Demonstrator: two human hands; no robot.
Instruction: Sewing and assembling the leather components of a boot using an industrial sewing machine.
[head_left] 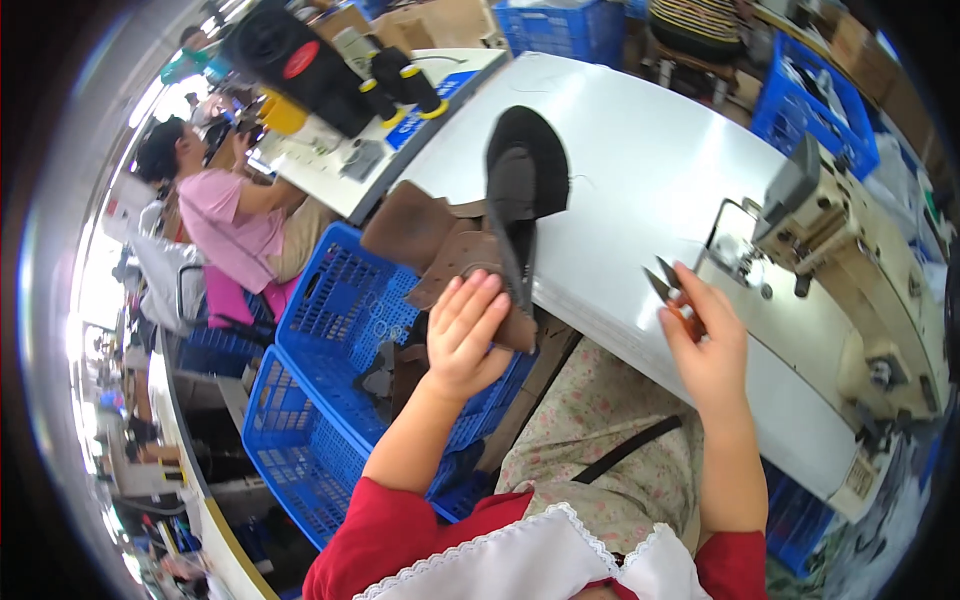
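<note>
Your white collar, with its lacy edge, is closest, down at 6 o'clock over your red top. Near the middle of your view, your left hand has its fingers side by side, closed on the brown leather; you can't see the whole thumb. That leather spreads from the middle toward 11 o'clock, partly above a blue basket at 9 o'clock. Joined to it, a black piece goes up toward 12 o'clock over the white table; I can't tell if they touch. Just past 3 o'clock, your right hand curls around small snips. Their two blades stand a little apart, well away from the leather. Farther out at 3 o'clock is a sewing machine. You have a second basket at 8 o'clock, and black spools at 11 o'clock. Between 9 and 10 o'clock sits a person in pink.
</note>
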